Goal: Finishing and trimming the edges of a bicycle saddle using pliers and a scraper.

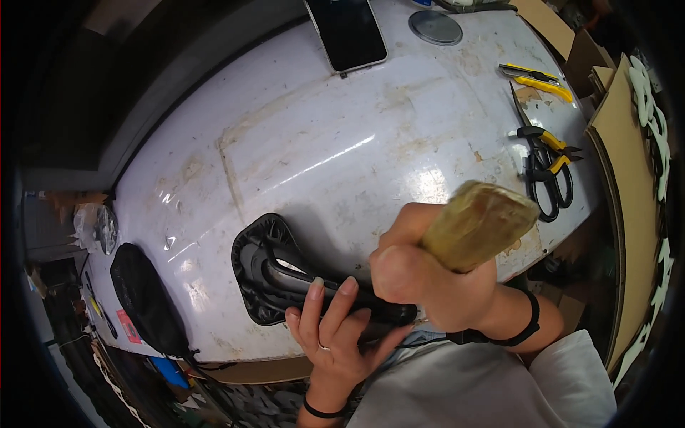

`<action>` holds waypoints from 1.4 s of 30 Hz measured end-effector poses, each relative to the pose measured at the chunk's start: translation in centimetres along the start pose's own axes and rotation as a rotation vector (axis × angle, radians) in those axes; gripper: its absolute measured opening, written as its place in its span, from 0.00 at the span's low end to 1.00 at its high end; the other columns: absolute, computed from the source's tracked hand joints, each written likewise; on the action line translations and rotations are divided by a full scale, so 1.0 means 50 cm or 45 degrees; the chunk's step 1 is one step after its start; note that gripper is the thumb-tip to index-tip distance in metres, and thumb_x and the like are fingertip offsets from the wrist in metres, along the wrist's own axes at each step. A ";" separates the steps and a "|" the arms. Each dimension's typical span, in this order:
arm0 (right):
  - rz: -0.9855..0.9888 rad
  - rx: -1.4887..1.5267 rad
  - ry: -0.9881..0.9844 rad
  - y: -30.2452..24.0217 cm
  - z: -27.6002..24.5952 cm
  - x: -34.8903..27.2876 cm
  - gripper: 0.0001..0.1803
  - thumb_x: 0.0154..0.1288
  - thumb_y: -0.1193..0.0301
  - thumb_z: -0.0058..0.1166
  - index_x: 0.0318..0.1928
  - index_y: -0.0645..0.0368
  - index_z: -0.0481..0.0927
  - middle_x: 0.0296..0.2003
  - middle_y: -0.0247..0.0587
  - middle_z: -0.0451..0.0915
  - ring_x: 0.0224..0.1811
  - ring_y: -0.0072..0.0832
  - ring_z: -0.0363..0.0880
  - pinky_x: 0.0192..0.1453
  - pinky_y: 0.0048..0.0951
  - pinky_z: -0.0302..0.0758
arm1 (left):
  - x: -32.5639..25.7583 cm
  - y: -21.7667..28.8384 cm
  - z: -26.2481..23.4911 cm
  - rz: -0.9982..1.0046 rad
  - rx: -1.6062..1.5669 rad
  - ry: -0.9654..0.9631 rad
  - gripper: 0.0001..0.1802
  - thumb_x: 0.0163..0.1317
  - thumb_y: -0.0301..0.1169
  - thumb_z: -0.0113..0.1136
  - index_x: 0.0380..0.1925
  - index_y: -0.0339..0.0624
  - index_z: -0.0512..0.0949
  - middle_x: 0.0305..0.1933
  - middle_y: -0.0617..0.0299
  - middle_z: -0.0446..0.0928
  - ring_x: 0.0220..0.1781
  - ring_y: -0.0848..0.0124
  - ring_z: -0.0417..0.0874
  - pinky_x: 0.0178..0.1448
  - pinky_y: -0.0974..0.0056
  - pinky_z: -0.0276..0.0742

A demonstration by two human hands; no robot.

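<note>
The work surface is a white table (307, 157) with a glossy, scuffed top bearing brown stains. A phone (349, 36) lies at the far edge, with a round grey lid (436, 27) to its right. Along the right side lie a yellow utility knife (544, 83), scissors (531, 171) and yellow-and-black pliers (565, 151), the pliers overlapping the scissors. Cardboard (615, 192) stands beyond the right edge. At the left end are a clear plastic bag (96, 227) and a long black padded piece (143, 296).

A black bicycle seat (250, 285) lies underside up at the near edge of the table, its wide end to the left and its narrow end in front of the person.

The left hand (339, 342) extends forward from the near edge, a black band on its wrist. Its fingers are spread apart and rest on the seat; the thumb points right, beside the narrow end.

The right hand (432, 274) is raised above the narrow end, its forearm entering from the lower right. Its fingers are clamped in a fist around a yellowish block (485, 225). The block's lower end is hidden.
</note>
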State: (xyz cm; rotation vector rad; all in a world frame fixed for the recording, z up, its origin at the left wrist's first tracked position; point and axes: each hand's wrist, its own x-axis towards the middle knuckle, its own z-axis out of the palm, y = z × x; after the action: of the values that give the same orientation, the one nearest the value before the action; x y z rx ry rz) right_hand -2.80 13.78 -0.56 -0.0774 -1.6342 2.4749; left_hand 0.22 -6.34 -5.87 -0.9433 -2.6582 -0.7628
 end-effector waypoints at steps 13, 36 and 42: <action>-0.163 0.373 0.015 0.008 -0.061 -0.079 0.23 0.88 0.49 0.48 0.44 0.58 0.69 0.23 0.35 0.69 0.21 0.26 0.64 0.29 0.39 0.67 | 0.002 0.001 0.001 -0.005 -0.031 0.025 0.31 0.59 0.58 0.82 0.48 0.51 0.79 0.72 0.64 0.82 0.79 0.53 0.72 0.78 0.46 0.57; -0.107 0.255 -0.003 0.006 -0.019 -0.043 0.16 0.84 0.63 0.56 0.39 0.58 0.69 0.19 0.37 0.69 0.18 0.26 0.64 0.23 0.37 0.66 | 0.007 0.001 0.004 0.054 0.000 0.044 0.28 0.63 0.58 0.78 0.48 0.50 0.82 0.72 0.60 0.82 0.79 0.52 0.74 0.85 0.43 0.52; 0.169 -0.313 -0.075 -0.016 0.062 0.029 0.14 0.78 0.73 0.58 0.34 0.57 0.68 0.20 0.34 0.68 0.16 0.25 0.61 0.22 0.34 0.64 | -0.002 -0.001 0.002 0.021 0.004 0.064 0.27 0.68 0.57 0.74 0.51 0.48 0.82 0.72 0.59 0.83 0.79 0.52 0.76 0.88 0.43 0.49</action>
State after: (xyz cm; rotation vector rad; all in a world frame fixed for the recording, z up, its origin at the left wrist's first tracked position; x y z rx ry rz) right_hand -4.58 11.53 1.49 -0.1513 -2.0136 2.3750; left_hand 0.28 -6.38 -6.00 -0.9318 -2.6047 -0.7687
